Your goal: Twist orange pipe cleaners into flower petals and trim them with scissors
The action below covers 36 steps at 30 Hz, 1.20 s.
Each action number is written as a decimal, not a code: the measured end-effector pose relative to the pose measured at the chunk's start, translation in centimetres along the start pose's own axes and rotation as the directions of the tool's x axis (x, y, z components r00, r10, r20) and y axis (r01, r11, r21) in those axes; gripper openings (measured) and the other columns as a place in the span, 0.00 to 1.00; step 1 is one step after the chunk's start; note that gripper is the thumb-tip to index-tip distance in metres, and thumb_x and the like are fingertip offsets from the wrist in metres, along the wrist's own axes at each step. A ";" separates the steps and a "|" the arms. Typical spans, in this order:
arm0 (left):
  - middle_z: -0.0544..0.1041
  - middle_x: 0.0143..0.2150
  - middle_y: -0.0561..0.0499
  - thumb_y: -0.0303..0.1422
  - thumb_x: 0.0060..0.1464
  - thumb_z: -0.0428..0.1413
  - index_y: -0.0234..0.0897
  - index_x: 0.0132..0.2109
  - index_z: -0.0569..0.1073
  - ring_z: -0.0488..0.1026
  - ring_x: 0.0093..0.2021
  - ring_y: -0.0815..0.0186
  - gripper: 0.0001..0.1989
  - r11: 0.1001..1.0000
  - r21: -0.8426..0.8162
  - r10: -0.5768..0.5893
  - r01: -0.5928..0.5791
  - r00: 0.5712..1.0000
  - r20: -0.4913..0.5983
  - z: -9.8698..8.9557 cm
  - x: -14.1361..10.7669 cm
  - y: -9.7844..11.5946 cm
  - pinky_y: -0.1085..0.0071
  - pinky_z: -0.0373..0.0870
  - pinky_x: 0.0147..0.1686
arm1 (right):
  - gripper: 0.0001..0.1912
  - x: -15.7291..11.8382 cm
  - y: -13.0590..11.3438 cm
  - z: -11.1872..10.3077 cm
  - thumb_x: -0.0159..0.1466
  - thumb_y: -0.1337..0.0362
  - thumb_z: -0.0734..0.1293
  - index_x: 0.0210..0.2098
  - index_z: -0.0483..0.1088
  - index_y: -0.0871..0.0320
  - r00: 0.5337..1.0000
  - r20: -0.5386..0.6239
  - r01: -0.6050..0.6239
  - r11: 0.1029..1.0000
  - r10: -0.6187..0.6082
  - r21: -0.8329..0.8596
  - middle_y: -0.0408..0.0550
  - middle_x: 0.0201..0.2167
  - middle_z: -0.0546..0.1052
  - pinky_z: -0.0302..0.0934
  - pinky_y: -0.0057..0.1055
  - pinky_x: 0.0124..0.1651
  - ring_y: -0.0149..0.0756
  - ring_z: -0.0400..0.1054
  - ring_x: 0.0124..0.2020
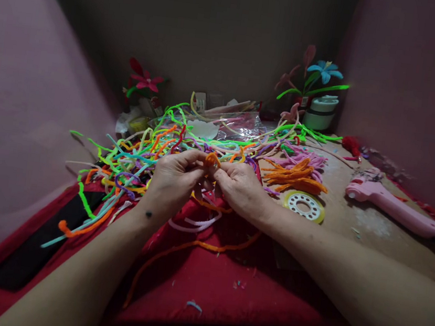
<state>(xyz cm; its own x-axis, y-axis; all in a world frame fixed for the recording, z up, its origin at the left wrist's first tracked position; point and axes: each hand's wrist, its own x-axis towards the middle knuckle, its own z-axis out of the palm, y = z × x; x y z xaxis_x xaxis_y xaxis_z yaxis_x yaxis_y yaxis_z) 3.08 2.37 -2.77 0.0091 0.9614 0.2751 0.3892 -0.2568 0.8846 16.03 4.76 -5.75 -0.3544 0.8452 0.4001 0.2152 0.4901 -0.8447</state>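
Between my two hands is an orange pipe cleaner (213, 159), bent into a small loop at the fingertips. My left hand (181, 175) pinches it from the left, thumb and fingers pressed together. From the other side my right hand (239, 186) grips it the same way, the fingertips nearly touching the left ones. A long orange pipe cleaner (195, 244) curves over the red cloth below; whether it joins the loop is hidden. A white pipe cleaner (194, 226) lies bent just under my hands.
Tangled colourful pipe cleaners (131, 155) spread behind and left, partly over a black flat object (39, 241). At right, a board (335, 241) holds orange pieces (295, 177), a yellow-rimmed tape roll (321, 213) and a pink hot-tool (398, 206). Pipe-cleaner flowers (326, 71) stand behind.
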 end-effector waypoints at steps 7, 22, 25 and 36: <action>0.72 0.19 0.56 0.24 0.45 0.52 0.35 0.32 0.75 0.67 0.16 0.73 0.08 0.998 0.069 0.005 -0.006 1.000 0.017 0.0 0.0 0.5 0.79 0.65 0.14 | 0.16 -0.1 -0.1 -0.1 0.61 0.65 0.56 0.18 0.62 0.60 0.999 -0.033 0.005 1.000 -0.005 -0.025 0.40 0.15 0.61 0.45 0.26 0.25 0.26 0.54 0.20; 0.74 0.20 0.54 0.25 0.45 0.52 0.33 0.33 0.76 0.70 0.17 0.71 0.08 0.998 -0.015 -0.052 0.053 0.996 0.070 0.0 -0.1 0.8 0.77 0.69 0.17 | 0.15 -0.2 -0.7 -0.2 0.60 0.68 0.59 0.18 0.64 0.61 0.998 -0.068 -0.014 0.999 0.011 -0.046 0.40 0.15 0.64 0.46 0.25 0.26 0.26 0.53 0.20; 0.74 0.19 0.54 0.25 0.45 0.50 0.33 0.33 0.76 0.70 0.17 0.70 0.10 0.999 0.017 -0.040 0.039 0.995 0.088 0.0 0.0 0.7 0.76 0.69 0.18 | 0.16 -0.1 -0.5 -0.1 0.61 0.68 0.58 0.17 0.63 0.61 0.999 -0.049 -0.013 0.999 0.011 -0.039 0.40 0.15 0.63 0.46 0.25 0.26 0.25 0.53 0.20; 0.75 0.20 0.54 0.23 0.44 0.48 0.32 0.44 0.74 0.70 0.17 0.70 0.19 0.998 0.012 -0.057 0.056 0.983 0.174 -0.1 -0.2 0.9 0.76 0.69 0.18 | 0.12 -0.1 -0.2 -0.1 0.60 0.68 0.59 0.22 0.68 0.61 0.997 -0.073 -0.030 1.000 0.029 -0.007 0.41 0.16 0.66 0.48 0.25 0.26 0.26 0.56 0.20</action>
<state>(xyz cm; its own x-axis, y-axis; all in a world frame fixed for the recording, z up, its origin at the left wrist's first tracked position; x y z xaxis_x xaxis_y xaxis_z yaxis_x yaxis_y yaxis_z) 3.35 1.91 -2.04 0.1468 0.9770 0.1547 0.4000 -0.2017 0.8940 16.11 4.57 -5.64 -0.2806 0.8725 0.4000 0.2322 0.4661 -0.8537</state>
